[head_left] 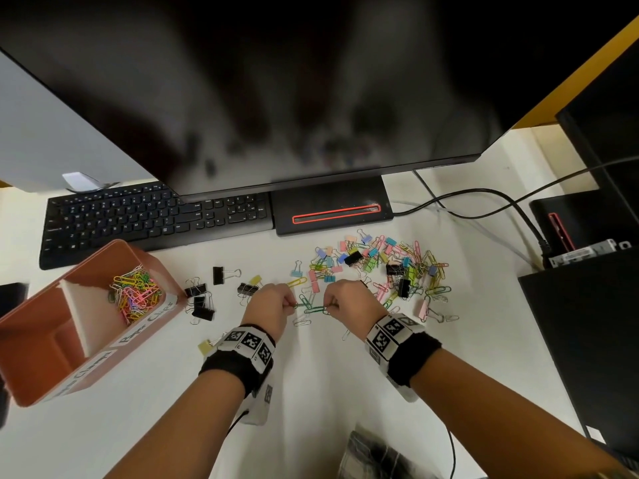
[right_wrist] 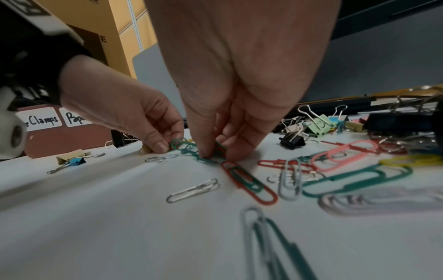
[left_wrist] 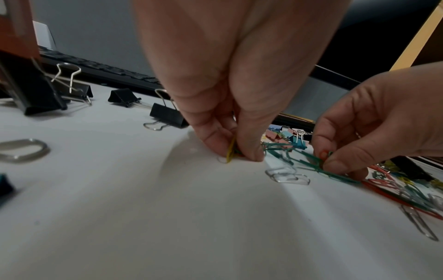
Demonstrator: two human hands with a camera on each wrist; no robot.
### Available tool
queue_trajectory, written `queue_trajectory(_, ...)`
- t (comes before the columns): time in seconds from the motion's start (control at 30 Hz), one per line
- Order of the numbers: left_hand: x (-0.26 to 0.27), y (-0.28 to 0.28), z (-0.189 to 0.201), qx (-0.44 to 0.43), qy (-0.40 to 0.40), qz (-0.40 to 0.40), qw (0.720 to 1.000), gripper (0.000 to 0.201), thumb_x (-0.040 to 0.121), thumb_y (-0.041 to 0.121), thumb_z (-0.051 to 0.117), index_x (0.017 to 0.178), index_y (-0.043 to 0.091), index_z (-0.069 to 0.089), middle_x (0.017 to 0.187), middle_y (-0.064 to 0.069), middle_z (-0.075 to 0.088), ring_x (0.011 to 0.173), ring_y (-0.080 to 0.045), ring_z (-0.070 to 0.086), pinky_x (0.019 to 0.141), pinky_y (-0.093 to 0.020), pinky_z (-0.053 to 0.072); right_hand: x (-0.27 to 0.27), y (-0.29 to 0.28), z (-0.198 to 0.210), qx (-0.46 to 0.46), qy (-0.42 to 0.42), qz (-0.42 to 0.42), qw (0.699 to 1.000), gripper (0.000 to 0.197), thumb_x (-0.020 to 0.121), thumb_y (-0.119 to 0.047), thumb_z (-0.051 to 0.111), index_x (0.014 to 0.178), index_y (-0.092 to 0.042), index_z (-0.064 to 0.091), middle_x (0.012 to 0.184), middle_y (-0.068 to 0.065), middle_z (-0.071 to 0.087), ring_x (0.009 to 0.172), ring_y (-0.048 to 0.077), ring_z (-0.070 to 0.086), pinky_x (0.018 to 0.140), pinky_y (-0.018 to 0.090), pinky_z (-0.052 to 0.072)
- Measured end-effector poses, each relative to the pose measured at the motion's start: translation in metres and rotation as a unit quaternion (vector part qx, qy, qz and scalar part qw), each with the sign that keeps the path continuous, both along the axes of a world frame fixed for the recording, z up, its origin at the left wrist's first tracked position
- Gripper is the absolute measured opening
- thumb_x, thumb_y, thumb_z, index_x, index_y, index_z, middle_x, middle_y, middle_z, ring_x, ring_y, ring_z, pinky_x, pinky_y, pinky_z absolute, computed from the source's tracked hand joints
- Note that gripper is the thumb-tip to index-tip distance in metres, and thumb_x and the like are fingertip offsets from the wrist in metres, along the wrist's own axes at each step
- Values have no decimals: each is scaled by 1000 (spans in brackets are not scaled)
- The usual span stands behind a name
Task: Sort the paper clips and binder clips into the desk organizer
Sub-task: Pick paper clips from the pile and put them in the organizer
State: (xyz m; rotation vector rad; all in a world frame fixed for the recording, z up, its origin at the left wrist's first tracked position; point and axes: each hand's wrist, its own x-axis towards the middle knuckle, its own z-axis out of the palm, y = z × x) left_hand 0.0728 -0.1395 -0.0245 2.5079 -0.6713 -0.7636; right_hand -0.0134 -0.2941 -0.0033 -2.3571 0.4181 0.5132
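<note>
Between your two hands, the green paper clips (head_left: 308, 307) lie tangled on the desk (head_left: 155, 392); your left hand (head_left: 273, 300) and right hand (head_left: 349, 299) each pinch one end. Tug hard and the tangle may spring loose, scattering clips far from the organizer (head_left: 38, 382).

bare desk (head_left: 145, 392) near side; black binder clips (head_left: 200, 302) block path to organizer (head_left: 41, 340).

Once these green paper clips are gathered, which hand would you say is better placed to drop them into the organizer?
Left, probably. The organizer sits on the left, nearer the left hand. Both hands pinch the green clips, but the right hand would have to cross over.
</note>
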Motion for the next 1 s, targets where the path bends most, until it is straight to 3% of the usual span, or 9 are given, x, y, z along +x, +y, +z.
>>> queue_trajectory(0.2,-1,2,2,-8,27,8,1000,7,82,5,63,87,9,67,96,-8,64,87,-20,61,84,-27,48,-1,-4,1,13,-3,22,1000,24,87,-6,53,106,-8,68,107,11,68,98,26,63,88,28,48)
queue_trajectory(0.3,3,15,23,-67,4,49,997,5,80,7,66,84,10,68,90,-3,68,81,-12,57,74,-8,40,3,-2,11,13,-50,18,999,20,87,-7,54,99,-8,70,95,11,70,88,26,64,86,32,51)
queue_trajectory(0.4,20,46,62,-106,-46,128,985,5,80,12,69,84,14,68,81,5,66,74,-6,58,65,-3,34,21,16,33,33,-141,26,989,16,84,-7,58,93,-11,71,83,5,66,77,19,60,80,36,52)
queue_trajectory(0.47,37,79,91,-117,-73,186,973,7,79,12,70,84,15,67,79,7,65,70,-3,57,66,-8,38,45,44,51,47,-181,43,982,14,83,-8,59,91,-12,70,80,3,63,73,19,57,75,35,51)
queue_trajectory(0.57,66,134,123,-98,-98,258,956,10,79,12,69,80,19,62,77,4,65,71,-10,60,67,-17,42,89,99,77,69,-217,66,971,15,83,-9,58,92,-12,70,86,7,64,78,23,60,78,31,49)
queue_trajectory(0.7,94,173,124,-56,-80,317,943,9,78,13,70,78,19,64,81,0,67,82,-21,64,74,-27,43,143,170,85,84,-184,84,976,14,85,-11,58,95,-12,68,93,10,65,84,26,61,81,35,52)
queue_trajectory(0.8,98,178,115,-19,-49,309,950,21,86,15,61,106,11,64,105,-3,66,103,-22,60,90,-27,42,156,197,82,107,-151,79,980,25,84,-18,64,108,-10,63,101,10,67,92,24,62,87,39,52)
queue_trajectory(0.87,95,178,115,-19,-66,287,956,28,89,16,56,116,15,60,116,-2,65,107,-19,59,98,-32,43,146,194,82,126,-175,64,974,28,86,-23,63,112,-14,62,107,5,65,94,19,61,87,34,51)
queue_trajectory(1.0,73,148,114,-141,-68,206,966,20,87,10,57,104,18,63,100,3,66,90,-9,61,84,-21,47,97,142,66,98,-186,34,977,20,90,-22,56,109,-22,62,102,-11,55,85,9,58,83,23,48)
